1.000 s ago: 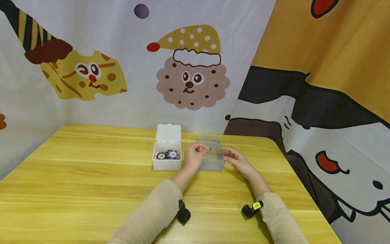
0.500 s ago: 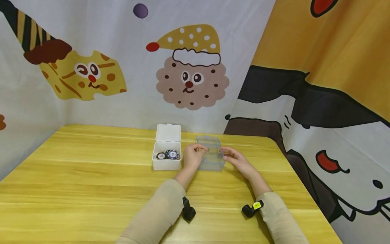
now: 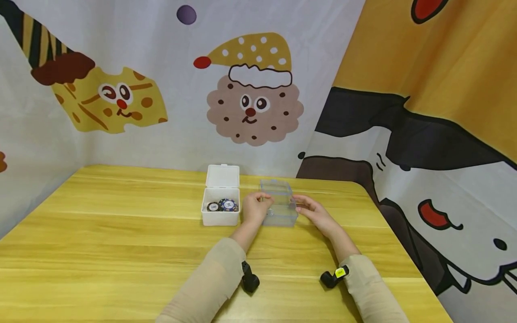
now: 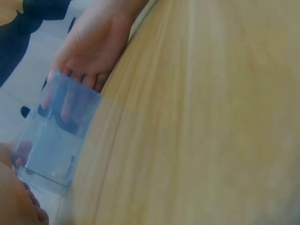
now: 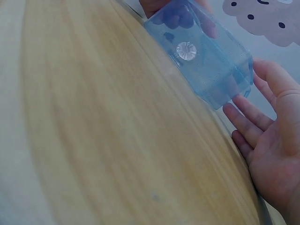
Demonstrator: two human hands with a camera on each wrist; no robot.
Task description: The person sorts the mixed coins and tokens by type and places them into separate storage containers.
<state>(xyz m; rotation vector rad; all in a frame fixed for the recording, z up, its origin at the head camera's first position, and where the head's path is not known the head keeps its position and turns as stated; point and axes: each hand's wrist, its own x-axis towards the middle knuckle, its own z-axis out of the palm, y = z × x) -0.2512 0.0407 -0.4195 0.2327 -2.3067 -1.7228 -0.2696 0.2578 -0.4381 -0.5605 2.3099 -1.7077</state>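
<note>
A clear plastic box (image 3: 280, 219) stands on the table with its lid raised at the back. My left hand (image 3: 253, 210) is over its left side, thumb and forefinger tips together; I cannot tell whether they pinch anything. Inside the box lies a clear, round, faceted piece (image 5: 186, 50). My right hand (image 3: 319, 218) touches the box's right side with extended fingers, thumb nearer me. Through the clear wall some of the right fingers (image 4: 68, 103) show in the left wrist view. Left of the box sits a white box (image 3: 220, 219), lid up, holding several poker chips (image 3: 228, 205).
The wooden table (image 3: 121, 251) reaches a patterned cloth (image 3: 169, 148) hanging behind it and along the right. Black wrist cameras sit on both sleeves, the left camera (image 3: 250, 280) and the right camera (image 3: 330, 280) close over the tabletop.
The left fingertips have drawn slightly left over the clear box; the small clear piece seen at them earlier no longer shows there. The left forearm has shifted right. The right hand stays put.
</note>
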